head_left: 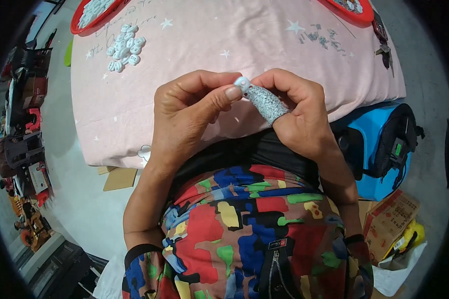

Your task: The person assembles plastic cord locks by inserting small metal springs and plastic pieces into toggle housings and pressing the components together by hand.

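At centre, above the near half of the pink cloth-covered worktop (194,50): small white piece (242,82). Pinched between thumb and forefinger of left hand (179,107). Just beside its right edge, thumb and forefinger of right hand (304,112), tips close together; cannot tell whether pinching anything. Over right thumb, speckled grey cover (267,104). Farther out, to the left, loose heap of white pieces (126,48); to the right, scattered small metal bits (322,37). At far corners, left red basket (76,22) and right red basket (362,21). Beside worktop, at right, blue bag (379,149).
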A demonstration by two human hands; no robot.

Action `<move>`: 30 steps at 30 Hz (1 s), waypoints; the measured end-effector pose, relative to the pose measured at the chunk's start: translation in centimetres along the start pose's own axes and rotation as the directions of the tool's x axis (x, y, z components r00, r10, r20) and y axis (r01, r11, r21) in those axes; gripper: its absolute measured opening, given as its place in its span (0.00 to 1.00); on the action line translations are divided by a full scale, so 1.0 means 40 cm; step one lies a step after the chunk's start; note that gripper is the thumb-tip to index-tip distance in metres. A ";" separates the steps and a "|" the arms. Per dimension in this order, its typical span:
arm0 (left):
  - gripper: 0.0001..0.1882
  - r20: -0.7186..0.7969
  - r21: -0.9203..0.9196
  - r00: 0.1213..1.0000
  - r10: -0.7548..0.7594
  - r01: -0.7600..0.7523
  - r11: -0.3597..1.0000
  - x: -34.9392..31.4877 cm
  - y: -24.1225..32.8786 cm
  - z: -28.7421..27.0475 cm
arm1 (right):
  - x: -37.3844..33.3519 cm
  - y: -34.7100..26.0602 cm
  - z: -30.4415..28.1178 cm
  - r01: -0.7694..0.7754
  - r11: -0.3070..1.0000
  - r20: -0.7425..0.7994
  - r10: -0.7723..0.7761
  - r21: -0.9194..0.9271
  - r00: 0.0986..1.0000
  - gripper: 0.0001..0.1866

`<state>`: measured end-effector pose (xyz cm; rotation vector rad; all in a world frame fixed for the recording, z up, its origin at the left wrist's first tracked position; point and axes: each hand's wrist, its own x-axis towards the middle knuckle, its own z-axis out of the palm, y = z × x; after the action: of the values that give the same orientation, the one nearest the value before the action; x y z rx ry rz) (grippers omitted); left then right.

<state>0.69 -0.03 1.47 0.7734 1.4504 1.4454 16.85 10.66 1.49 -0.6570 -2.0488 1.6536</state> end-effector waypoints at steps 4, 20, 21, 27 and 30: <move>0.12 0.009 -0.008 1.000 -0.014 0.014 1.000 0.004 0.002 0.001 | 0.005 -0.001 0.003 -0.005 1.000 0.001 0.005 -0.021 1.000 0.09; 0.11 0.203 -0.134 0.956 -0.212 0.241 0.961 0.033 0.019 -0.033 | 0.033 0.013 -0.039 0.458 0.826 0.137 -0.439 -0.328 0.888 0.23; 0.11 0.203 -0.134 0.956 -0.212 0.241 0.961 0.034 0.020 -0.034 | 0.037 0.014 -0.042 0.459 0.826 0.137 -0.439 -0.328 0.888 0.23; 0.10 0.233 -0.199 0.952 -0.198 0.246 0.949 0.029 0.014 -0.027 | 0.039 0.003 -0.039 0.535 0.760 0.171 -0.510 -0.369 0.843 0.19; 0.10 0.251 -0.223 0.946 -0.206 0.264 0.938 0.019 0.012 -0.023 | 0.037 0.010 -0.032 0.543 0.746 0.111 -0.547 -0.387 0.830 0.19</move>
<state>-0.52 0.37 1.72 0.5594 1.1172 1.2819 16.50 12.62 1.41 -0.1376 -2.3039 0.8950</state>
